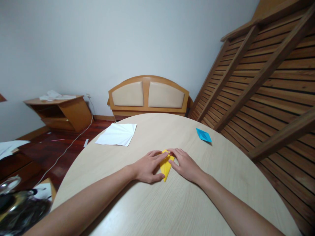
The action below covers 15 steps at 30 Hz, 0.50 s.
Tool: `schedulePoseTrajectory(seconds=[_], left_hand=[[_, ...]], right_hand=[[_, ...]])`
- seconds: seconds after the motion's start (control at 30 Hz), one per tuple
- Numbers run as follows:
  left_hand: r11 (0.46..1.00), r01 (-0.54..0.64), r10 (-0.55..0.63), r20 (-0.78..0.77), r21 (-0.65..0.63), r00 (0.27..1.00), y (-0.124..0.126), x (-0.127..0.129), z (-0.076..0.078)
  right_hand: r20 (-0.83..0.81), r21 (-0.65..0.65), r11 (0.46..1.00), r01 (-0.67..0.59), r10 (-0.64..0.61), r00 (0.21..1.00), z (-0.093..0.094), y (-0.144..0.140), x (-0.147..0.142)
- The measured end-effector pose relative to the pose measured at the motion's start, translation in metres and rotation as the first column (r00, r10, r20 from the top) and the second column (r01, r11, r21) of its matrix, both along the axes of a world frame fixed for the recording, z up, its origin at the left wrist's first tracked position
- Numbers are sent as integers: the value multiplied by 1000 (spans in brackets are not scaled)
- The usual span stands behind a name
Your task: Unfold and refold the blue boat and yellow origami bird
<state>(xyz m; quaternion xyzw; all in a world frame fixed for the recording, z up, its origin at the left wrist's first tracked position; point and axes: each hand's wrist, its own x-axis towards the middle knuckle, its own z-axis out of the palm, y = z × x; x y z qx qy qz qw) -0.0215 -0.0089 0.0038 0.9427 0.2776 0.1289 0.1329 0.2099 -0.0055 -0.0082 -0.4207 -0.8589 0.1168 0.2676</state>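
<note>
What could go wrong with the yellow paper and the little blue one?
The left hand and right hand both touch the yellow paper, so if they pull different ways it might slip or tear. Its narrow point lies by the left thumb, so a clumsy push could bend it. The blue folded paper sits near the table's far right edge, so a bump might knock it off.

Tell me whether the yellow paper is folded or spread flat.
Folded: the yellow paper, partly under the left hand, tapers to a point and shows a fold line.
</note>
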Motion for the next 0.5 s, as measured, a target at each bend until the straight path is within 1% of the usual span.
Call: schedulePoseTrajectory(seconds=[0.17,0.5], left_hand=[[1000,1,0,-68,17,998,0,1,3],[1000,6,-4,-72,28,997,0,1,4]], right_hand=[[37,-3,1000,25,-25,999,-1,-3,0],[139,-125,991,-56,74,988,0,-13,-2]])
